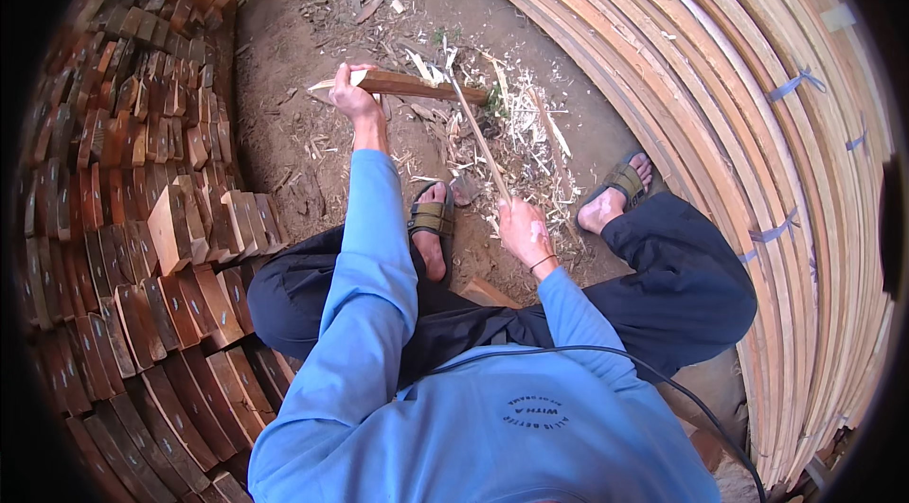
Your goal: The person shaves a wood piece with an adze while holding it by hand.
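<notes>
Brown wood (417, 85), a thick stick, lies crosswise ahead of the person, its left end grasped by the left hand (356, 100), with a pale end showing past that hand, and its right end over the shavings (532, 162); whether that end rests on the ground (294, 41) I cannot tell. Closed around the lower end of a long, thin tool (480, 136), the right hand (525, 230) is below and to the right of the wood. The tool slants up and to the left, its far end crossing the wood near the right end; that tip is too small to make out. 1 dark band (543, 263) circles the right wrist. Both sleeves are blue, like the shirt (473, 451), over which a black cable (686, 394) runs. 2 sandalled feet stand apart, 1 sandal (431, 215) left of the shavings, the other (623, 181) right of them. Stacked blocks (128, 314) fill the left side; long planks (705, 68), tied with bluish straps (793, 85), curve along the right.
</notes>
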Demonstrator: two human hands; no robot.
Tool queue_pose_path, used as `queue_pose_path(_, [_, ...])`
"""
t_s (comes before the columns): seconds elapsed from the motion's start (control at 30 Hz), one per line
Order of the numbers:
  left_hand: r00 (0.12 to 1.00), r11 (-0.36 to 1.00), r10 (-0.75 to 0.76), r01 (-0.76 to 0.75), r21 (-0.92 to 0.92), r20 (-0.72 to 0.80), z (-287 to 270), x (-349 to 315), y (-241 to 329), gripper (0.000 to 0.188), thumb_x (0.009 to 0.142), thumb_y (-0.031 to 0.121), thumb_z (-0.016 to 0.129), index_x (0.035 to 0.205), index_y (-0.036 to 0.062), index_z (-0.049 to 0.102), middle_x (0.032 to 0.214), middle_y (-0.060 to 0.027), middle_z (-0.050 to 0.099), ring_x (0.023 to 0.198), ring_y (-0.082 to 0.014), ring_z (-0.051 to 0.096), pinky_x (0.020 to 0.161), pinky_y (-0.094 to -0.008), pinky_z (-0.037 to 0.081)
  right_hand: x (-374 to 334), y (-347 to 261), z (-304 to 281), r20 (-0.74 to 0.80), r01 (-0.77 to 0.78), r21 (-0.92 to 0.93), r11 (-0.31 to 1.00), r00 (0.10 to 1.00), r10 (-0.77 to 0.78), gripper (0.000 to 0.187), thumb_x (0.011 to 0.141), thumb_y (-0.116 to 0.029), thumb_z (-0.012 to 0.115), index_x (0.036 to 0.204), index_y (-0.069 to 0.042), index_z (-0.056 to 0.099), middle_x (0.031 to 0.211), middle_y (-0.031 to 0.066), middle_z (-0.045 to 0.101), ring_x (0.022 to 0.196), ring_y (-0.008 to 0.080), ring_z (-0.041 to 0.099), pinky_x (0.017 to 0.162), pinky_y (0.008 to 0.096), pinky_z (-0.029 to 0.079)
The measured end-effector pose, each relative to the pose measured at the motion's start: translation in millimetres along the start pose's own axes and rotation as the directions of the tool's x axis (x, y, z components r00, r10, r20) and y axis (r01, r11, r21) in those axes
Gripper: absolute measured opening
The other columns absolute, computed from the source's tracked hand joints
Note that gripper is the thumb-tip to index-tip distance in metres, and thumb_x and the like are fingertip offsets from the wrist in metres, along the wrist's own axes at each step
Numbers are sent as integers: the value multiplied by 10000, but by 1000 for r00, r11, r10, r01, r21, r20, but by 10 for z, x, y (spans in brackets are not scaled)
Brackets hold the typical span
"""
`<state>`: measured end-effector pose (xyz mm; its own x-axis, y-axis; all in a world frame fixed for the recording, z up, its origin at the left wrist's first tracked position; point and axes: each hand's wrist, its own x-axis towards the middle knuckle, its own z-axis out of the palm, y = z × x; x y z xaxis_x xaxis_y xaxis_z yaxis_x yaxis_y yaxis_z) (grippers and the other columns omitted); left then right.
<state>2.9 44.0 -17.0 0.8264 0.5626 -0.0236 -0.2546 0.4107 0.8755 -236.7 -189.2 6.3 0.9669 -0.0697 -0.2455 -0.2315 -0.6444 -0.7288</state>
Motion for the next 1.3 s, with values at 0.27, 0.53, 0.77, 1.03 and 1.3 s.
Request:
queue_pose_path(0.27, [1000, 1000, 8, -8, -5, 22, -68, -4, 13, 324, 976, 181, 402, 748, 15, 562, 706, -142, 630, 696, -243, 625, 718, -380, 511, -29, -150, -13, 69, -81, 138, 987, 995, 72, 400, 983, -293, 471, 804, 33, 619, 683, 274, 598, 684, 447, 622, 615, 508, 474])
queue_pose_path(0.53, [991, 989, 114, -120, 84, 74, 30, -1, -43, 358, 961, 168, 420, 719, -17, 609, 691, -127, 650, 655, -210, 619, 688, -340, 494, -90, -20, 95, 173, -147, 50, 988, 975, 136, 488, 979, -332, 453, 781, 81, 622, 767, 320, 602, 786, 489, 608, 731, 538, 461])
queue_pose_path(0.77, [992, 987, 104, -113, 117, 78, 158, -76, -50, 377, 936, 157, 420, 658, -16, 607, 687, -113, 651, 659, -190, 602, 695, -331, 472, -74, -131, -148, 647, -651, 632, 420, 742, 177, 412, 1011, -416, 436, 737, -109, 412, 536, -61, 364, 381, 47, 334, 331, 234, 280])
queue_pose_path(1.03, [946, 853, 266, -320, 412, 183, 340, -212, -33, 334, 948, 129, 395, 697, 2, 575, 706, -118, 657, 651, -183, 613, 669, -319, 487, -69, -158, -241, 399, -428, 394, 813, 877, 268, 473, 1013, -421, 420, 714, -58, 473, 545, 38, 465, 397, 132, 477, 355, 309, 353])
queue_pose_path(1.3, [881, 785, 371, -467, 407, 295, 552, -424, 16, 382, 928, 148, 395, 631, -31, 556, 700, -117, 628, 664, -211, 586, 687, -358, 460, -42, -231, -651, 721, -721, 670, 176, 689, 74, 316, 1026, -371, 438, 847, -110, 432, 579, -78, 306, 405, 15, 249, 334, 193, 208])
